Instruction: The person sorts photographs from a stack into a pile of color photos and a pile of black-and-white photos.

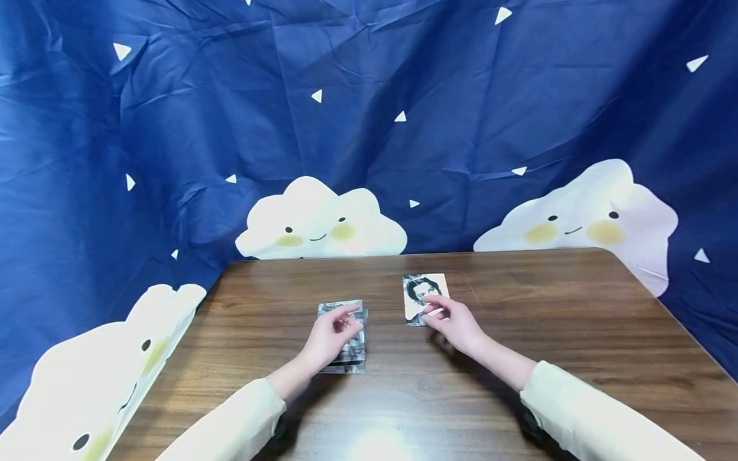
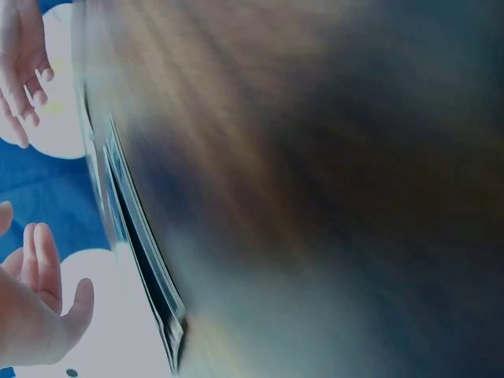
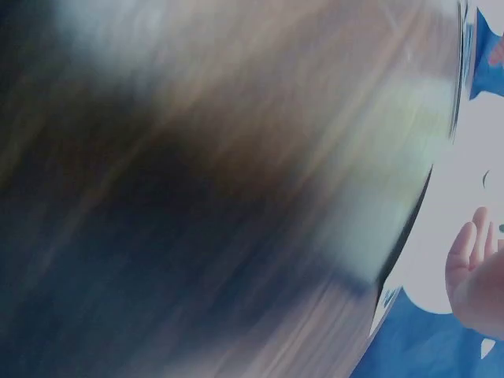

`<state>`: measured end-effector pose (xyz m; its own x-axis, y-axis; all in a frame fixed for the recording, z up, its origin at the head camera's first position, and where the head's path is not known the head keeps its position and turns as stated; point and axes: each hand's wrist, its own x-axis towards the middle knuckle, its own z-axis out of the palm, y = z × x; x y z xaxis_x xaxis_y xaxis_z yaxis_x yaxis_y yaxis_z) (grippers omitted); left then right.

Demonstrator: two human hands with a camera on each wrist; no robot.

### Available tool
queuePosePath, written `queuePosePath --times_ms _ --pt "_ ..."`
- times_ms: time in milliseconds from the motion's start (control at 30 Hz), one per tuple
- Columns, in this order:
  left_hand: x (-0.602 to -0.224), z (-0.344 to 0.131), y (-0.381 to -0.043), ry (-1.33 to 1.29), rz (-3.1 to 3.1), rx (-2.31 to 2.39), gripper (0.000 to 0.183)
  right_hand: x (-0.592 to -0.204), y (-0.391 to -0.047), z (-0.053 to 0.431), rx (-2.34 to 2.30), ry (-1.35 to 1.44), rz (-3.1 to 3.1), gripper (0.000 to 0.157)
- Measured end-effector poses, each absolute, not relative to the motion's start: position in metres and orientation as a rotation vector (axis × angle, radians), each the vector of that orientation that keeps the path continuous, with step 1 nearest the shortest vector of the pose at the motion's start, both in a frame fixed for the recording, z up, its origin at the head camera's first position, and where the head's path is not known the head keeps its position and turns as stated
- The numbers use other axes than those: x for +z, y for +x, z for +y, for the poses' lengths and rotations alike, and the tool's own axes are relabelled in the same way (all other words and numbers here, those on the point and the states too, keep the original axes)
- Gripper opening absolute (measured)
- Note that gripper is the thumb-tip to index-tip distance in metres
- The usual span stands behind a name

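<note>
On the wooden table [image 1: 438,397] lies a small pile of dark picture cards [image 1: 353,368], its edges slightly uneven. My left hand [image 1: 327,339] hovers over that pile, thumb and fingers apart with nothing between them; it hides much of the top card. The left wrist view shows the pile [image 2: 146,244] edge-on, with a gap between its layers. Farther right and back is a single card with a black-and-white portrait [image 1: 416,288]. Close over its lower right part is my right hand [image 1: 459,330], fingers loosely bent and holding nothing. In the right wrist view those fingers [image 3: 461,256] stand off the tabletop.
A dark blue curtain [image 1: 369,141] with white clouds and small white triangles hangs behind the table and along its left side. Bright light reflects off the tabletop near the front. Pale sleeves [image 1: 594,410] cover both forearms.
</note>
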<state>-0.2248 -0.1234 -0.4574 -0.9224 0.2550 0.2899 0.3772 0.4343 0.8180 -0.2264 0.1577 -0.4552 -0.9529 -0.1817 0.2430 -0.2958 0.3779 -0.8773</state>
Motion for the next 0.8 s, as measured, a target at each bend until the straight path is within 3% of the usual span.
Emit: queuePosePath --times_ms 533,800 --pt "-0.467 -0.197 -0.21 -0.324 -2.549 -1.401 0.041 -0.462 -0.223 0.095 1.728 0.564 -2.617 0.047" --pt "-0.48 -0.209 -0.21 -0.247 -2.63 -1.393 0.045 -0.469 -0.222 0.067 1.739 0.565 -2.668 0.049"
